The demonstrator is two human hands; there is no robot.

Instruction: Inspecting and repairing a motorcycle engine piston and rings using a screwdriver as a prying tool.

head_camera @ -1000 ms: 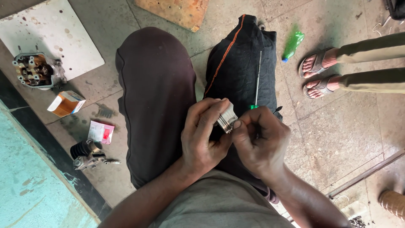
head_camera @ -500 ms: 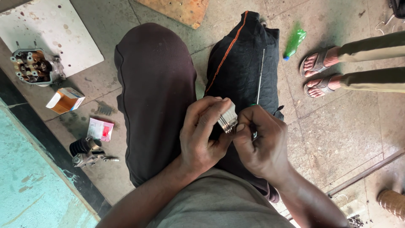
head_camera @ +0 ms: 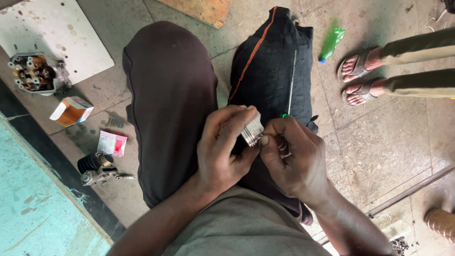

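Holding: left hand [head_camera: 225,147] was clamped around a small ribbed metal part [head_camera: 252,131], above the person's lap.
Right hand [head_camera: 294,159]: fingers closed on a thin screwdriver [head_camera: 292,80], thumb touching the part.
Floor, left: cylinder head [head_camera: 35,73], orange box [head_camera: 71,110].
Floor, right: green bottle [head_camera: 332,42].

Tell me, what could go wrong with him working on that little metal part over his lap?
The ridged metal part is pinched only by the left hand fingertips above the knees; it might slip and roll across the floor. The right hand grips a thin screwdriver close to the other fingers; a slip could jab them. A bystander's sandalled feet stand nearby and might bump him.
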